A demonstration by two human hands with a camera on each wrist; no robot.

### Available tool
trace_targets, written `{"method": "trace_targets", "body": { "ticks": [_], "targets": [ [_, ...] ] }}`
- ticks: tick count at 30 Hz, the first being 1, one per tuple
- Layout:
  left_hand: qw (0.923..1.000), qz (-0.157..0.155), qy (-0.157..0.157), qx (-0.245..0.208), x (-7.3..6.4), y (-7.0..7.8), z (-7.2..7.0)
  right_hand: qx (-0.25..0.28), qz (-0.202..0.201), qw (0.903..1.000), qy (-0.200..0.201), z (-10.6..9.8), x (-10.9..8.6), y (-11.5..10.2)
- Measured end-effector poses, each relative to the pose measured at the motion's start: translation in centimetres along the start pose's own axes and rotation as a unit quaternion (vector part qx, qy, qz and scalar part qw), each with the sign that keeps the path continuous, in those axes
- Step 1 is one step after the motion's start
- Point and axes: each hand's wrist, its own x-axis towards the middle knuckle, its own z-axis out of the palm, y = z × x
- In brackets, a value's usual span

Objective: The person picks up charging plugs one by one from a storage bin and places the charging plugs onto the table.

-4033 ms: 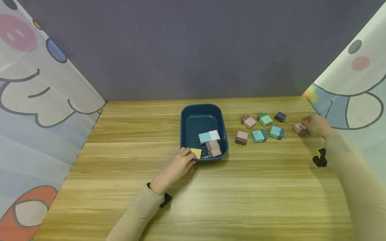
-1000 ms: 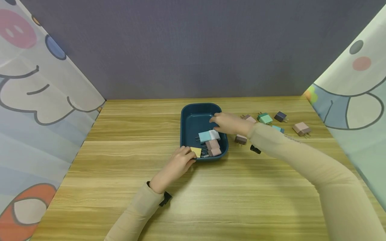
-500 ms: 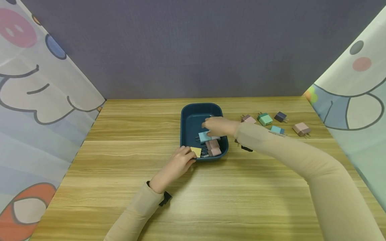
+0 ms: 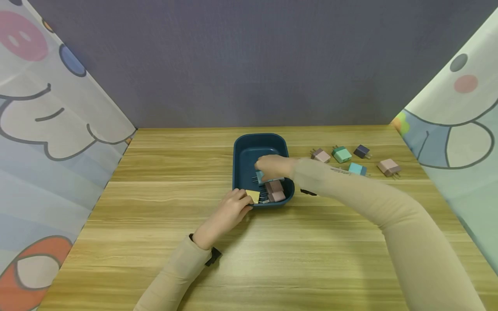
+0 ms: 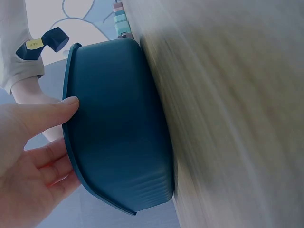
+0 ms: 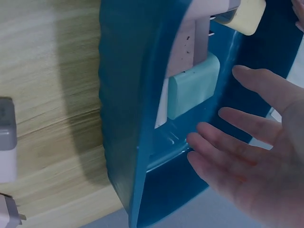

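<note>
Right hand (image 4: 274, 167), fingers loosely extended and holding nothing that shows, hangs inside a dark blue tray (image 4: 248, 159), over a light blue plug (image 6: 194, 87).

The plug lies beside a white plug (image 6: 162, 107), with pinkish plugs (image 4: 274, 186) and a yellow plug (image 4: 253, 195) nearer the person. Bodies sit close and prongs (image 4: 254, 178) stick out, so a fingertip could snag one or shove a neighbour askew. The left hand (image 4: 228, 208) grips the near rim, thumb outside; should that slacken, a bump might slide the tray across the wooden surface (image 4: 163, 216). To the right lie loose plugs (image 4: 342, 154); the right sleeve (image 4: 350, 186) passes close to them, and a careless sweep might scatter them.
</note>
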Motion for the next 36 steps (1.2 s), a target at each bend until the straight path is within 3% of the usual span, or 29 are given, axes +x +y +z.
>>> {"method": "trace_targets", "body": {
  "ticks": [6,36],
  "targets": [
    [1.0,-0.002,-0.001,0.002,0.0,0.0,-0.1,0.017,0.018,0.9995,-0.021,0.3,0.6,-0.1],
    [1.0,-0.006,0.0,0.008,0.1,0.2,0.0,0.012,0.028,0.9987,-0.04,1.3,2.3,-0.5]
  ]
}}
